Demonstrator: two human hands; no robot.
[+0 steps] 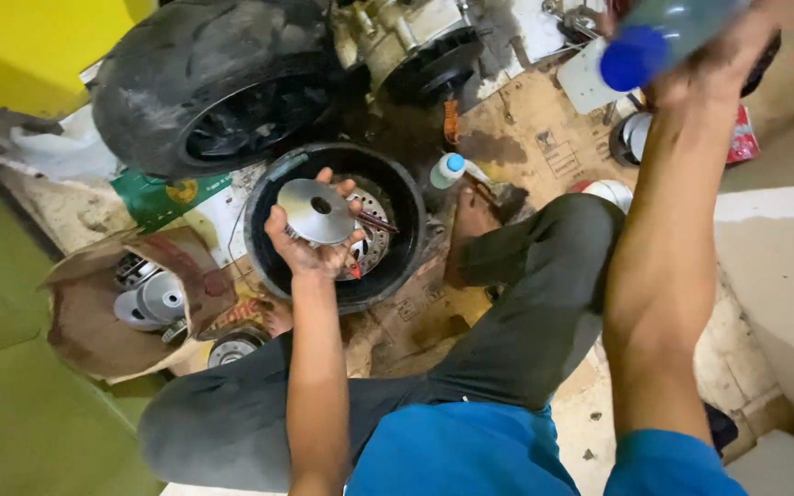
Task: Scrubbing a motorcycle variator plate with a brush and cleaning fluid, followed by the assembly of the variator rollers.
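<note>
Down on the floor, the person is sitting with knees spread, and the left hand [310, 243] is curling its fingers around a round silver metal disc [317, 211] with a hole at its centre, gripping it by the rim and holding it over a black round basin [268, 248]. Inside that basin another perforated metal plate [371, 241] is lying, partly hidden behind the disc and the hand.

The right hand [709, 64] is raised toward the upper right, fingers wrapped around a plastic bottle with a blue cap [640, 50] (the bottle is blurred, so what it is holding is hard to say). A second, smaller bottle with a blue cap [449, 169] is standing just beside the basin's right rim, on flattened brown cardboard [526, 138] that is covering the floor.

To the left, a torn brown paper bag [85, 321] is gaping open, with several silver pulley-like parts [151, 301] showing inside it. Another round metal part [232, 347] is lying near the person's left knee. A black scooter tyre on its wheel [213, 83] is resting above the basin, with an engine casing [415, 41] next to it.
</note>
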